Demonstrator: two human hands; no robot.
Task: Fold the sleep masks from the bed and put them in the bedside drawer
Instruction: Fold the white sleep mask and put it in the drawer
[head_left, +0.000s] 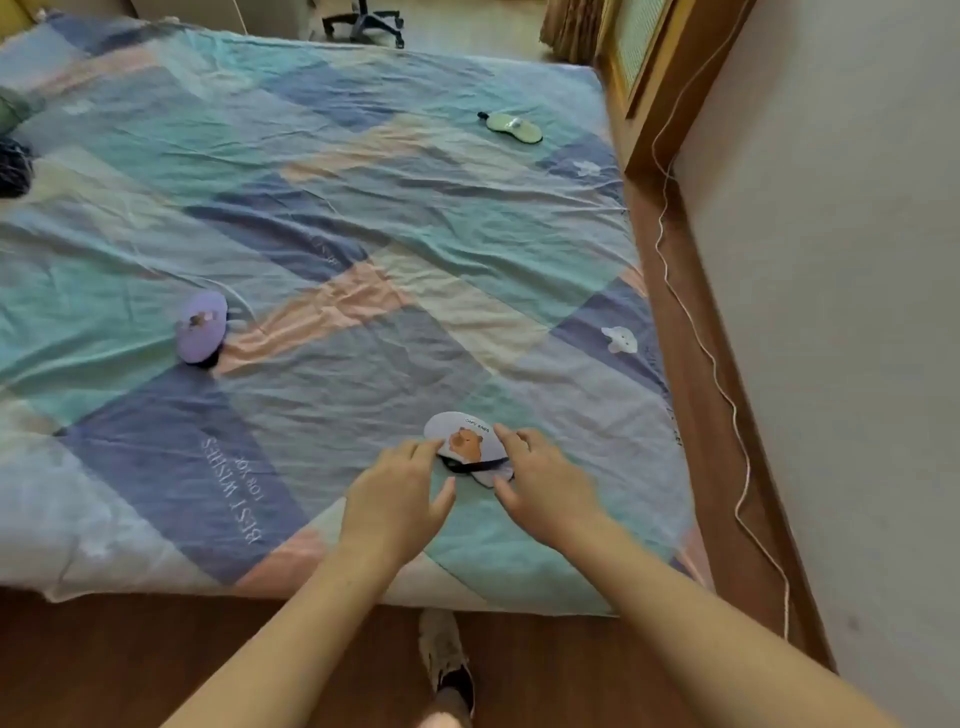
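Observation:
A pale blue sleep mask (465, 439) with an orange bear print and a black strap lies folded near the bed's front edge. My left hand (397, 499) touches its left side with its fingertips. My right hand (540, 480) rests on its right side, fingers spread over it. A purple sleep mask (201, 326) lies folded on the left of the bed. At the far right of the bed, a light green sleep mask (514, 127) lies flat. The bedside drawer is not in view.
The bed carries a patchwork quilt (337, 218) in teal, blue and pink. Dark items (13, 166) sit at its left edge. A white cord (727, 395) runs along the wooden bed frame by the right wall. An office chair base (366, 23) stands beyond the bed.

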